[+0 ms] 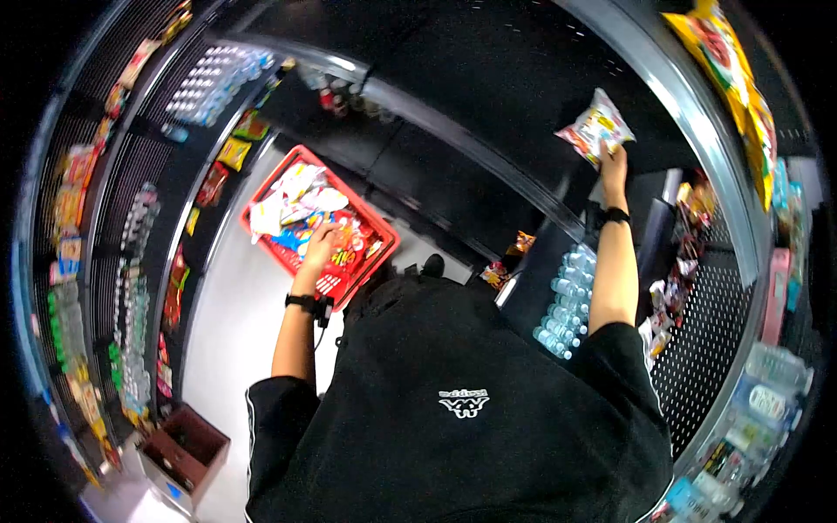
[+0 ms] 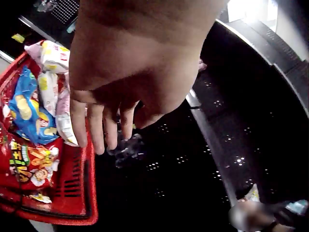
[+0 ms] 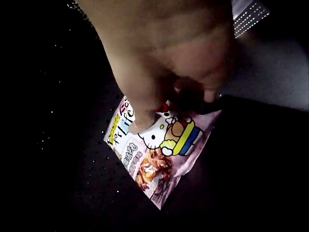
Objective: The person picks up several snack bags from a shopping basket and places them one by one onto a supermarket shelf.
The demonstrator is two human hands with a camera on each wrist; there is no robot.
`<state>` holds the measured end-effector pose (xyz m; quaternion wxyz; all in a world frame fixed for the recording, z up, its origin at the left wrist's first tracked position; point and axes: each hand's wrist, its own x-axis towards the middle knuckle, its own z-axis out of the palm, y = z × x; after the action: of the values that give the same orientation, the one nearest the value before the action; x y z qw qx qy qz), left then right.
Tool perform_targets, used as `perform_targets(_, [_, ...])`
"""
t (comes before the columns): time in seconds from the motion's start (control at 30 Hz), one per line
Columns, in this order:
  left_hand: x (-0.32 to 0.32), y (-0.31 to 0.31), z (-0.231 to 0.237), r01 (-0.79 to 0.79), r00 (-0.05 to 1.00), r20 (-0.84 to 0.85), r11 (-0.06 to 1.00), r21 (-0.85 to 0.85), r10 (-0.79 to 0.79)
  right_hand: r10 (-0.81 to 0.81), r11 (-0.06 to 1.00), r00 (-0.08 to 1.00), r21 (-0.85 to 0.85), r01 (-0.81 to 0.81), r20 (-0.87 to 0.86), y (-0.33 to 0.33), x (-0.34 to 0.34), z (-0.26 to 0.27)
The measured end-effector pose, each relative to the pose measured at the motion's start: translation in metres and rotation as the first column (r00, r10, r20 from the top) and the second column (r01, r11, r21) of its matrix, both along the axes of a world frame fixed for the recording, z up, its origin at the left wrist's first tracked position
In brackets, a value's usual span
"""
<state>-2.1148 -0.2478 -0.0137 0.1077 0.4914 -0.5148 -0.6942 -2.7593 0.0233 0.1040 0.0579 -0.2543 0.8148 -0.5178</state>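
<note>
The right hand [image 1: 614,167] pinches a pink and white snack bag [image 1: 598,127] at its edge, over a dark shelf. Seen from the right wrist, that bag [image 3: 166,152] shows a cartoon cat and a food picture, with thumb and fingers on its upper part. The left hand [image 1: 321,247] is over a red basket [image 1: 384,228] of snack bags; in the left wrist view the hand [image 2: 135,72] has relaxed fingers hanging beside the basket's contents, holding nothing. A blue bag [image 2: 30,108] and a red bag [image 2: 34,164] lie in the basket [image 2: 89,193].
Bottled water [image 1: 568,301] stands on a lower shelf at the right. Yellow bags [image 1: 728,87] hang at the upper right. Shelves with bottles [image 1: 135,331] and snacks line the left, and a brown bin [image 1: 185,449] stands at the lower left.
</note>
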Motion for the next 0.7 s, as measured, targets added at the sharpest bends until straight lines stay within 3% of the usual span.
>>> perform_targets(0.03, [0.010,-0.003,-0.029,-0.044,0.997,-0.063,0.994,-0.105,0.037,0.121,0.971,0.993,-0.208,-0.117,0.006,-0.004,0.010,0.002])
perform_targets(0.07, [0.021,-0.009,-0.057,-0.047,0.999,-0.008,0.993,-0.112,0.046,0.068,0.993,0.992,-0.100,-0.058,0.102,0.008,0.009,-0.003])
perform_targets(0.13, [0.027,-0.011,-0.077,-0.174,0.980,0.070,0.971,-0.165,0.188,-0.054,0.977,0.994,-0.202,0.072,0.096,0.017,0.031,-0.014])
perform_targets(0.2, [0.027,-0.022,-0.107,-0.299,0.944,0.078,0.933,-0.203,0.319,-0.103,0.976,0.994,-0.191,0.105,0.020,0.034,0.060,-0.016])
perform_targets(0.23, [0.020,-0.024,-0.095,-0.417,0.897,0.118,0.904,-0.094,0.426,-0.133,0.957,0.991,-0.257,0.134,0.020,0.037,0.087,-0.008])
perform_targets(0.3, [0.017,-0.037,-0.118,-0.512,0.848,0.141,0.858,-0.034,0.512,-0.225,0.940,0.973,-0.274,0.202,-0.053,0.052,0.123,-0.005])
perform_targets(0.33, [0.010,-0.045,-0.116,-0.556,0.818,0.177,0.831,-0.004,0.548,-0.256,0.947,0.961,-0.227,0.227,-0.108,0.062,0.136,-0.010])
perform_targets(0.37, [0.013,-0.061,-0.175,-0.501,0.823,0.249,0.859,-0.109,0.511,-0.276,0.947,0.956,-0.197,0.253,-0.097,0.070,0.155,-0.009])
perform_targets(0.43, [0.003,-0.084,-0.220,-0.526,0.780,0.317,0.840,-0.132,0.539,-0.260,0.958,0.955,-0.165,0.236,-0.142,0.075,0.195,-0.003])
perform_targets(0.47, [-0.005,-0.093,-0.218,-0.561,0.777,0.289,0.823,-0.088,0.560,-0.248,0.965,0.957,0.052,0.258,-0.151,0.081,0.215,0.006])
perform_targets(0.5, [-0.014,-0.098,-0.203,-0.606,0.775,0.222,0.795,-0.005,0.592,-0.128,0.989,0.983,0.051,0.136,-0.133,0.077,0.238,0.014])
perform_targets(0.53, [-0.021,-0.106,-0.195,-0.635,0.765,0.181,0.770,0.057,0.618,-0.053,0.982,0.986,0.169,0.080,-0.157,0.078,0.255,0.019])
perform_targets(0.6, [-0.028,-0.121,-0.194,-0.684,0.726,0.214,0.718,0.128,0.654,0.012,0.957,0.994,0.289,0.019,-0.105,0.085,0.279,0.016])
perform_targets(0.67, [-0.032,-0.139,-0.203,-0.735,0.674,0.299,0.652,0.186,0.675,-0.041,0.947,0.998,0.321,0.021,0.053,0.090,0.299,0.009])
perform_targets(0.7, [-0.031,-0.146,-0.206,-0.729,0.667,0.359,0.672,0.132,0.653,-0.026,0.962,0.996,0.272,0.001,0.088,0.090,0.312,0.003])
